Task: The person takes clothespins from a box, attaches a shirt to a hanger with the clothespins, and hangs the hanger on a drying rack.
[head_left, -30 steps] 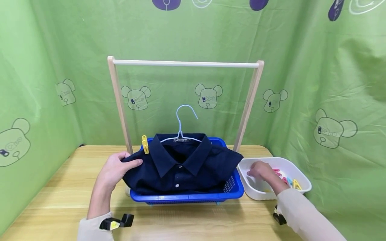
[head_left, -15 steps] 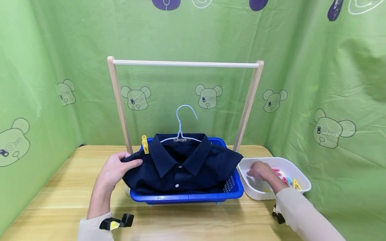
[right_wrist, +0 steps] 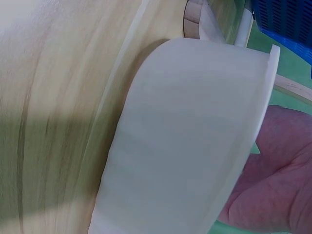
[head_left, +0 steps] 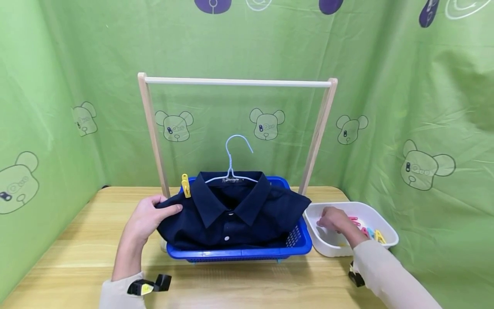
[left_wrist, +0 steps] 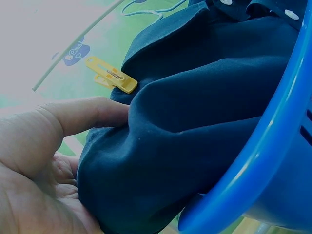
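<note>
A dark navy short-sleeved shirt (head_left: pixel 231 227) with white buttons lies on a pale blue wire hanger (head_left: pixel 230 161), its body down in a blue basket (head_left: pixel 239 254). With thumb on top and fingers beneath, my left hand (head_left: pixel 144 216) pinches the sleeve at the left; the left wrist view shows the cloth bulging beside the thumb (left_wrist: pixel 92 114). A yellow clothespin (head_left: pixel 185 186) clips the shirt's left shoulder. My right hand (head_left: pixel 335 219) reaches down inside a white bin (head_left: pixel 328 250). Its fingertips are mostly hidden, and whether they hold anything is unclear.
Pink, blue and yellow clothespins (head_left: pixel 379 236) lie in the bin's right part. A wooden rack with a white bar (head_left: pixel 237 81) stands over the basket, its legs beside it. Green curtains surround the wooden table (head_left: pixel 88 223).
Almost nothing differs. My right hand has shifted very slightly within the bin; the left hand, shirt and basket stay put.
</note>
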`<state>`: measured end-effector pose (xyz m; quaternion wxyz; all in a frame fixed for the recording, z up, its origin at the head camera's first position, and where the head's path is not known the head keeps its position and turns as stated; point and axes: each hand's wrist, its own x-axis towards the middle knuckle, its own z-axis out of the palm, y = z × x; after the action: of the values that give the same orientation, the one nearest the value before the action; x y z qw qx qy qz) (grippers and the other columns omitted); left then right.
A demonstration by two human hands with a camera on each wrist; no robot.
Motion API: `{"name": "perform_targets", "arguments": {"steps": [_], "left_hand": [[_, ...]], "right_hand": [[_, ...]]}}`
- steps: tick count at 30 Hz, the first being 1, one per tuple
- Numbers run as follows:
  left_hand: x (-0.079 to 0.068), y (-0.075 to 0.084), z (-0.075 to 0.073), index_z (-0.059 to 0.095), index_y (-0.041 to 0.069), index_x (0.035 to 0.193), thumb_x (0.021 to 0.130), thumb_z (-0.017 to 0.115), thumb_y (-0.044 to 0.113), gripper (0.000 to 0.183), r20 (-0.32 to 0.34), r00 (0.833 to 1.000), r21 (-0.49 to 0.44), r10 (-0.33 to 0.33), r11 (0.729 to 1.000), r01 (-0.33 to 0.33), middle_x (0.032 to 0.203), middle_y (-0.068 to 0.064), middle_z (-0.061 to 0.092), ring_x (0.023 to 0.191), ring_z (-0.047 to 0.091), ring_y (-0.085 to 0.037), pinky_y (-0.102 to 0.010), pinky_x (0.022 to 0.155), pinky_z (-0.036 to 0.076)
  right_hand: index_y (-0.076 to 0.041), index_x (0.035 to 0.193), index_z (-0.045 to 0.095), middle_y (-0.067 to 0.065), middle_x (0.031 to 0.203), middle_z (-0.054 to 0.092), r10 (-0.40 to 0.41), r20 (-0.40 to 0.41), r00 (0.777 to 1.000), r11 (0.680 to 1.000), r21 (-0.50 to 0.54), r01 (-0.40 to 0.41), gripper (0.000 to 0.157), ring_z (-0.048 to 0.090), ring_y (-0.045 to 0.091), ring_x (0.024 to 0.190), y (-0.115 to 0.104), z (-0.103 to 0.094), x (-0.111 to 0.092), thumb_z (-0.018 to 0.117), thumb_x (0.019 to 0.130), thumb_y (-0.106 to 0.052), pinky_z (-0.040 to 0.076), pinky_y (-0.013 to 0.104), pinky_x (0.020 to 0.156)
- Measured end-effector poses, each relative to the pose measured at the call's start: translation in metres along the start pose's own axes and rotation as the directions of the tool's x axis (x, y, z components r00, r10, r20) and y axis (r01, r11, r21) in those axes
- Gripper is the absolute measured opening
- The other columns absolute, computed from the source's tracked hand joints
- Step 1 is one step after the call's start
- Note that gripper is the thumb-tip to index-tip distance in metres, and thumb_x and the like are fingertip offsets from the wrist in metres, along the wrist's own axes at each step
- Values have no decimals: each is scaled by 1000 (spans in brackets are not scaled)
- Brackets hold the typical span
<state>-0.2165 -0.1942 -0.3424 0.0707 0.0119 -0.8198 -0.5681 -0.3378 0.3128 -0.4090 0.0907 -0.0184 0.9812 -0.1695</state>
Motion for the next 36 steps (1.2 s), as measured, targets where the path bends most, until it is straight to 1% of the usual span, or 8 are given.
{"name": "perform_targets", "arguments": {"steps": [6,14,19,24,29,31,34,36], "left_hand": [[1,0,0,57,3,78,78,78,29,33,1,1000,2,5,1000,-5,73,-1,54,73,54,-18,-29,63,45],[1,-1,0,57,3,78,78,78,29,33,1,1000,9,5,1000,-5,74,-1,54,73,54,-18,-29,63,46],[1,-1,0,57,3,78,78,78,29,33,-4,1000,13,7,1000,-7,73,-1,53,72,53,-18,-29,62,45],[1,-1,0,58,3,77,78,78,29,33,-6,1000,15,11,1000,-10,72,0,53,72,53,-18,-29,61,45],[1,-1,0,57,3,78,78,78,29,33,-6,1000,14,6,1000,-6,72,0,53,72,53,-18,-29,61,45],[1,0,0,57,3,78,78,78,29,33,-8,1000,10,5,1000,-5,73,0,53,72,53,-18,-28,62,45],[1,1,0,58,3,79,78,78,29,33,-9,1000,7,-2,1000,2,73,0,53,72,53,-17,-28,62,45],[0,1,0,58,3,79,79,78,29,32,-9,1000,2,-6,1000,6,73,0,53,72,53,-17,-28,62,45]], "right_hand": [[-1,87,52,10,71,49,2,17,1000,1000,1,-2,21,49,19,54,3,2,0,64,81,-17,41,26,45],[-2,86,51,10,71,48,7,52,999,1000,-9,-7,18,51,21,58,4,1,-2,62,83,-15,43,27,46],[-2,85,52,10,69,48,-2,80,997,999,-53,6,17,52,22,56,4,1,-1,60,85,-17,41,26,44],[2,89,55,12,72,50,7,96,995,997,-79,0,22,56,27,62,3,-1,-1,59,86,-19,45,30,47],[5,93,57,14,77,53,20,103,995,996,-94,-10,27,57,30,70,0,-2,0,58,88,-21,48,36,55],[4,90,58,14,78,54,9,109,994,992,-129,5,27,56,28,69,-1,-2,0,58,89,-22,48,37,58],[1,80,60,11,74,54,-20,111,994,980,-196,41,28,53,23,66,-1,-1,0,56,90,-24,46,33,59],[-3,71,59,9,70,52,-41,113,993,969,-237,67,31,52,21,63,0,0,0,55,91,-26,44,31,58]]}}
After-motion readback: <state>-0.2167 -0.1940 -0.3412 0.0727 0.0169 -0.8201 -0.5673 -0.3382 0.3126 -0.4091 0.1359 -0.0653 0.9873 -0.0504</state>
